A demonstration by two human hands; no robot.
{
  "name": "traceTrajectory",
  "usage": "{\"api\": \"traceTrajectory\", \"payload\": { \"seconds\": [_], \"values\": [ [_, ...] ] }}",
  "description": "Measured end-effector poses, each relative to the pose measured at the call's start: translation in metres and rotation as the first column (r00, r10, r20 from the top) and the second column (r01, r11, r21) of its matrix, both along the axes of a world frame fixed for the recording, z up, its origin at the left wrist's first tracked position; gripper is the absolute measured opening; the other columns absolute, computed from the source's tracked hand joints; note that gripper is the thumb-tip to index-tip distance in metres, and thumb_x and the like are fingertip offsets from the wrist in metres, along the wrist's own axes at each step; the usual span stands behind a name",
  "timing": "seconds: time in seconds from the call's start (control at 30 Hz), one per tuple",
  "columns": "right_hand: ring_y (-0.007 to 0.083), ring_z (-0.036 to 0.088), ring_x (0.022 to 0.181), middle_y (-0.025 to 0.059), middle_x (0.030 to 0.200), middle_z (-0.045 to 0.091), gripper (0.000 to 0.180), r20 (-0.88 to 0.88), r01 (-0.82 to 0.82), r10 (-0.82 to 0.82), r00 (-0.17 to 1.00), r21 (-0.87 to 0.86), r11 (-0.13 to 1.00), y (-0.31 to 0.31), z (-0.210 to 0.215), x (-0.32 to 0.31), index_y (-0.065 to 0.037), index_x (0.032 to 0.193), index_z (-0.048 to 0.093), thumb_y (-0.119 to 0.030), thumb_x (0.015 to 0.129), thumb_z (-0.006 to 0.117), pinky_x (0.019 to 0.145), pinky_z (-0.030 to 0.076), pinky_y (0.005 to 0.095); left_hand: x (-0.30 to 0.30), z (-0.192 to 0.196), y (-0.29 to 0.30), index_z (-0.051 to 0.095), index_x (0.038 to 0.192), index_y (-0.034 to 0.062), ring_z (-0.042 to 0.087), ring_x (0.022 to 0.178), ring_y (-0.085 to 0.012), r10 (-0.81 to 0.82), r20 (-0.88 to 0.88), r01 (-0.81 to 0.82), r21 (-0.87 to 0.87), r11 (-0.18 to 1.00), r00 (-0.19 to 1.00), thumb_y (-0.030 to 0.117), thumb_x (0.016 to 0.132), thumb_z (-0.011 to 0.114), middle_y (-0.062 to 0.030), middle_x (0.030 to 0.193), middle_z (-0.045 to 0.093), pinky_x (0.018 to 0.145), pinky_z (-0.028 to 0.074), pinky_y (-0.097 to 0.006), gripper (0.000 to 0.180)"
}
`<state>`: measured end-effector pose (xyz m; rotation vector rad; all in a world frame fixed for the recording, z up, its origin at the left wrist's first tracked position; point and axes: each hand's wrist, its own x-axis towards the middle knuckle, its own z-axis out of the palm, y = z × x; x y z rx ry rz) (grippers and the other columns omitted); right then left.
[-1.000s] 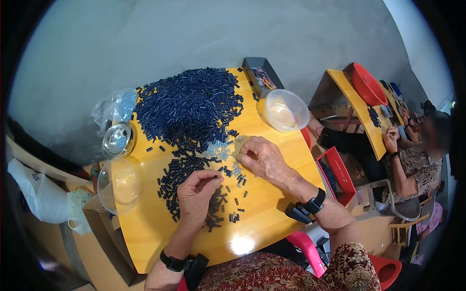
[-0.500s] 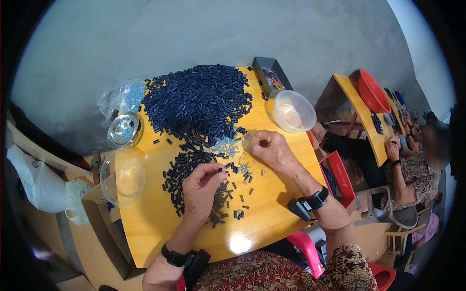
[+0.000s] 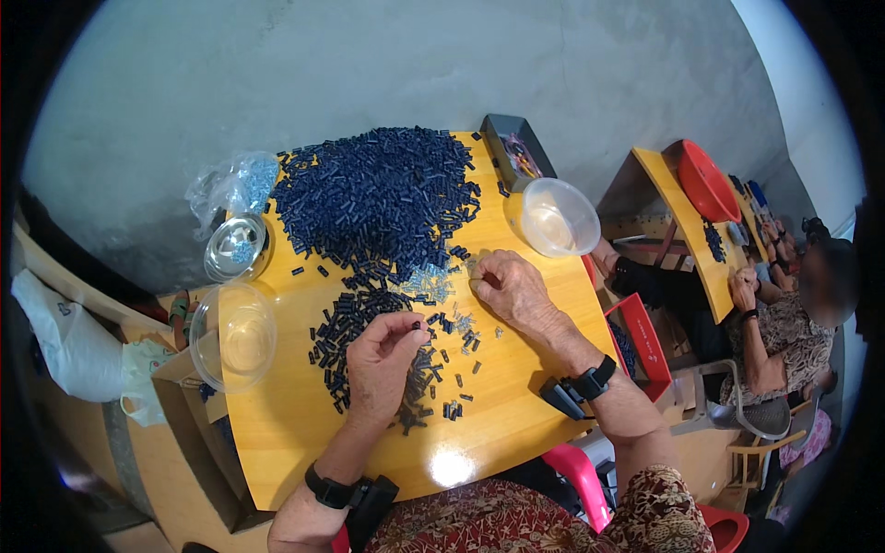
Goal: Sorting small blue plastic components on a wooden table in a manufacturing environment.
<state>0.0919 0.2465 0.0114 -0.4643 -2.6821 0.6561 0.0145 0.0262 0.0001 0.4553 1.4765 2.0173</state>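
Note:
My left hand (image 3: 380, 364) pinches a small dark cylindrical piece (image 3: 417, 325) between thumb and forefinger, just above a loose pile of similar pieces (image 3: 364, 309). My right hand (image 3: 518, 288) is closed, its fingertips drawn together beside some small transparent pieces (image 3: 429, 281). Whether anything sits between those fingertips is too small to make out. Behind both hands spreads a large heap of dark blue, short tube-like pieces (image 3: 373, 198). A few more dark pieces (image 3: 452, 409) lie scattered nearer me on the yellow table (image 3: 525, 405).
Left of the heap are a bag of light blue bits (image 3: 251, 182), a metal bowl (image 3: 219, 263) and a transparent tub (image 3: 207, 346). A translucent tub (image 3: 560, 217) and a grey tray (image 3: 495, 129) stand at the right. Another person (image 3: 774, 341) sits at a neighbouring table.
My right hand has shifted slightly nearer me, its fingers curled lower toward the table. My left hand keeps its pinch in nearly the same place.

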Motion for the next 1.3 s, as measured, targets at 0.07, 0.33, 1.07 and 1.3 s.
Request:
{"api": "traceTrajectory", "payload": {
  "seconds": [0.07,0.33,1.07,1.3],
  "values": [
    [0.0332,0.061,0.082,0.013,0.08,0.063,0.013,-0.003,-0.009,0.009,1.0,0.021,1.0,0.0,-0.001,-0.002,-0.003,0.083,0.063,-0.013,0.081,0.07,0.076,0.051,0.0422,0.0,-0.002,0.0,0.066,0.104,-0.0014,0.062,0.088,-0.0073,-0.003,0.0,0.003,0.016,1.0,1.0,-0.001,0.09,0.066,-0.0017,0.097,0.067,0.082,0.05,-0.021,0.015],
    [0.0022,0.051,0.074,-0.0052,0.082,0.059,0.009,-0.06,0.085,-0.15,0.987,-0.597,0.798,0.028,0.011,0.011,-0.002,0.088,0.064,-0.009,0.093,0.064,0.066,0.044,0.0209,-0.001,-0.006,-0.001,0.067,0.104,-0.0015,0.062,0.088,-0.0073,0.01,-0.007,-0.01,0.016,1.0,1.0,-0.002,0.089,0.066,-0.0022,0.097,0.068,0.082,0.05,-0.021,0.015],
    [0.0326,0.059,0.079,0.013,0.078,0.059,0.008,-0.032,-0.167,0.173,0.984,0.132,0.977,-0.016,0.003,0.005,-0.004,0.075,0.059,-0.005,0.075,0.067,0.069,0.047,0.0438,0.0,-0.004,-0.001,0.064,0.108,-0.0018,0.064,0.091,-0.0118,-0.016,-0.042,0.016,0.003,1.0,0.999,-0.003,0.091,0.063,-0.0054,0.1,0.068,0.086,0.052,-0.025,0.017],
    [0.0328,0.057,0.072,0.0124,0.074,0.058,0.01,-0.003,-0.165,0.17,0.985,0.215,0.962,-0.016,0.004,0.0,-0.004,0.075,0.058,-0.005,0.071,0.067,0.067,0.046,0.0438,0.002,-0.002,-0.001,0.065,0.105,-0.003,0.062,0.089,-0.0069,-0.005,-0.027,0.006,0.03,1.0,1.0,-0.005,0.089,0.063,-0.0021,0.098,0.067,0.084,0.05,-0.021,0.016]
  ]
}}
